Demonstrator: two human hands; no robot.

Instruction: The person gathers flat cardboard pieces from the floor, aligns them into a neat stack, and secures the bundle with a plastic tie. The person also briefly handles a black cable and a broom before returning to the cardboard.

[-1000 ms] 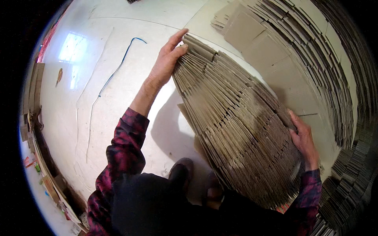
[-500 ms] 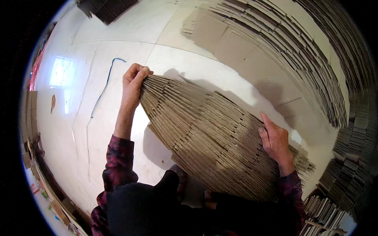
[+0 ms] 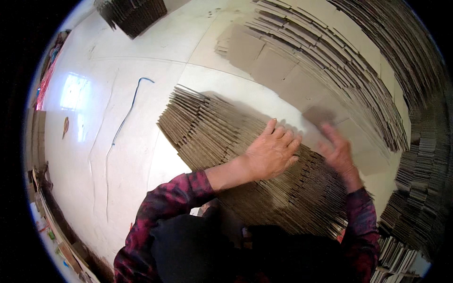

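Note:
A thick bundle of flat brown cardboard pieces (image 3: 198, 127) stands on edge in front of me, its layers fanned out toward the far left. My left hand (image 3: 274, 152) lies palm down across the top edges, fingers spread, holding nothing. At the bundle's right side is my right hand (image 3: 339, 153), blurred by motion. Its fingers look stretched and apart, with nothing visible in them; whether it touches the cardboard I cannot tell. My dark clothing hides the bundle's near end.
Leaning rows of cardboard sheets (image 3: 325, 52) line the right, with tall stacks (image 3: 427, 165) beyond. A dark cardboard stack (image 3: 132, 16) stands at the far left. On the pale floor (image 3: 155, 66) lie a blue cord (image 3: 128, 111) and a small brown loop (image 3: 65, 127).
My left hand has let go of the bundle's far left corner and moved right onto its top. That end has fanned wider. My right hand has lifted or shifted slightly, its fingers opening.

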